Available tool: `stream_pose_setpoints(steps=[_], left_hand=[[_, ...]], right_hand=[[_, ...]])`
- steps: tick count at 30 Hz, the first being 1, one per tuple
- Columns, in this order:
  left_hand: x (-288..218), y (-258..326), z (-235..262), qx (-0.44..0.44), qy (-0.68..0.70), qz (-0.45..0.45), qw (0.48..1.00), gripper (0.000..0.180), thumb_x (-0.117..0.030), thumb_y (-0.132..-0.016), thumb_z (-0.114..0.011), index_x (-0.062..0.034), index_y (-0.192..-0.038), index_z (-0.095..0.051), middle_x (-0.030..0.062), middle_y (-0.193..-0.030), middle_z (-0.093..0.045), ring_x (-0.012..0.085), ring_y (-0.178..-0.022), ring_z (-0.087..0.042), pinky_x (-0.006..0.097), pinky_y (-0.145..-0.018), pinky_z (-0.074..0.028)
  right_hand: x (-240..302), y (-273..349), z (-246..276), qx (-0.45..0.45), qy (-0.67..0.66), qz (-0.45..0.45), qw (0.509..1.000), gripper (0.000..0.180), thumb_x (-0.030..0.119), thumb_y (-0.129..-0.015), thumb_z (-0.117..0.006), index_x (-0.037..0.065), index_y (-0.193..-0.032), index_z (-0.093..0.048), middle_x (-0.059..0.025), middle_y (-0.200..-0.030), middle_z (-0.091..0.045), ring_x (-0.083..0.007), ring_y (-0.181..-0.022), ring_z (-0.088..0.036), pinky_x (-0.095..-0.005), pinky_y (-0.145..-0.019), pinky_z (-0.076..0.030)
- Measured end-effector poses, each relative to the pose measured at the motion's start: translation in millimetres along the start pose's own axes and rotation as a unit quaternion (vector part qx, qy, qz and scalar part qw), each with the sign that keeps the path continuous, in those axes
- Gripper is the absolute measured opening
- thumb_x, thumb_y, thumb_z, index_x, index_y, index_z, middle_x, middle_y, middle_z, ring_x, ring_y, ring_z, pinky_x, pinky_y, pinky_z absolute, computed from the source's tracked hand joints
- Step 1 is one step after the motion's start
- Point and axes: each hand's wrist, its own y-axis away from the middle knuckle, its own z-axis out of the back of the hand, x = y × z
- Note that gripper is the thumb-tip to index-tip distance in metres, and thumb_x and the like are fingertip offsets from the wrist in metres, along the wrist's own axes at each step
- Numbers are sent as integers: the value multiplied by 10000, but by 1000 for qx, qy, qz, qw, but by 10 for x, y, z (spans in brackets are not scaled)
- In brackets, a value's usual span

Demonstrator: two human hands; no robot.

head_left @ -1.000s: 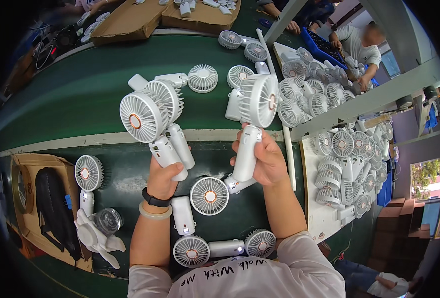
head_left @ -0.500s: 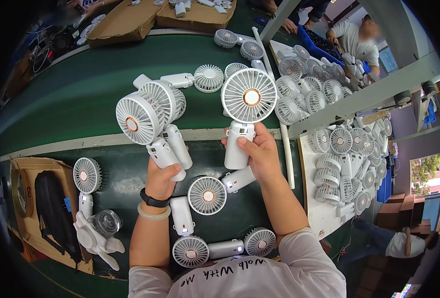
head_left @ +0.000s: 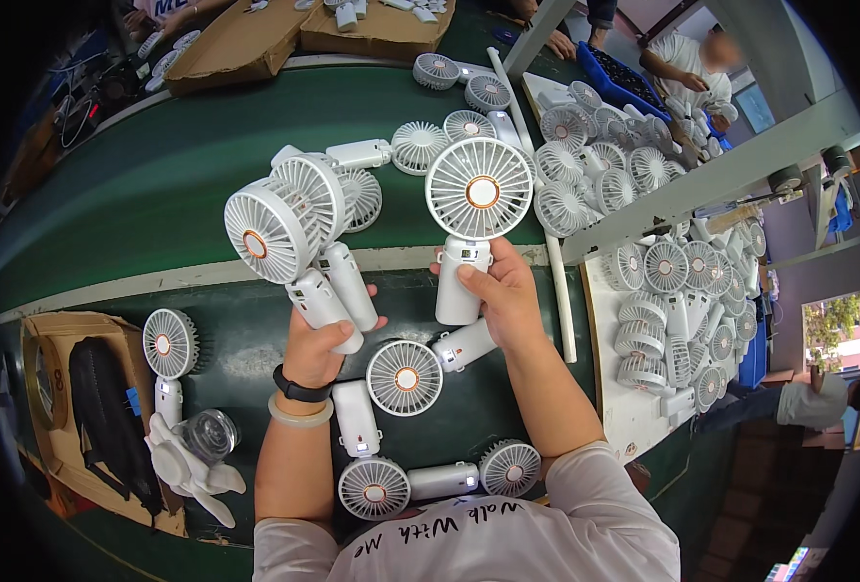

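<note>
Two white handheld fans [head_left: 267, 236] are gripped side by side in my left hand [head_left: 315, 351], their round heads up and away from me. My right hand [head_left: 509, 299] is closed around the handle of one more white handheld fan [head_left: 462, 301], thumb on its front, its orange-ringed hub facing me. Between my forearms a fan [head_left: 405, 378] lies on the dark green table, with another fan's handle [head_left: 357, 417] beside it. Nearer my body lie a fan head [head_left: 374, 488] and a further fan [head_left: 509, 467]. Behind the held fans, more fans [head_left: 418, 147] rest on the green belt.
At left are a cardboard box [head_left: 134, 339] with a black pouch [head_left: 105, 407], a standing fan [head_left: 170, 344], a clear round container [head_left: 211, 436] and a white propeller-like part [head_left: 182, 466]. Many fans crowd a white side table [head_left: 616, 427] beyond a metal post [head_left: 721, 179]. Co-workers are at the far side.
My right hand has shifted slightly left with its fan. The left hand stays nearly still, but its fingers now show beyond the fan handles. A person at the far right has moved.
</note>
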Motion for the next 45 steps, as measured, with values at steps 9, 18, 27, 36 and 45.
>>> stream_pose_setpoints(steps=[9,18,27,36,45], left_hand=[[-25,29,-15,73,-40,43,996,860,-57,-618,-763,-36,-1339,-295,159,-1241,-452,297,-1101,-524,497,-795,-550],[-392,156,-507,197,-228,141,943,825,-60,-585,-762,-8,-1315,-380,59,-1227,-505,143,-1133,-459,322,-973,-367],[19,471,-1293,123,-474,-89,867,776,-41,-608,-697,45,-1297,-351,223,-1301,-371,316,-1204,-406,376,-1010,-333],[206,1169,-1828,347,-601,-222,685,717,-30,-681,-685,24,-1318,-358,334,-1402,-186,507,-1296,-212,544,-1036,-235],[250,1178,-1732,159,-586,-289,740,660,-28,-666,-698,17,-1256,-405,256,-1322,-333,398,-1188,-391,460,-976,-330]], right_hand=[[-87,16,57,6,-25,-3,1000,430,81,-836,-598,39,-1225,-422,-103,-1112,-591,-193,-1040,-578,-337,-878,-465],[-114,366,-92,34,-132,31,990,503,34,-896,-514,68,-1354,-308,-73,-1288,-471,-171,-1176,-465,-346,-994,-361],[-120,976,-146,73,-67,62,993,904,293,-676,-739,27,-1391,-253,-116,-1375,-375,-239,-1252,-403,-364,-1050,-308],[211,1114,259,188,-446,68,872,935,471,-619,-725,11,-1343,-353,-248,-1307,-414,-394,-1187,-449,-501,-972,-417],[240,1227,297,255,-495,75,827,816,501,-669,-722,77,-1293,-411,-249,-1360,-320,-394,-1200,-407,-522,-973,-384]])
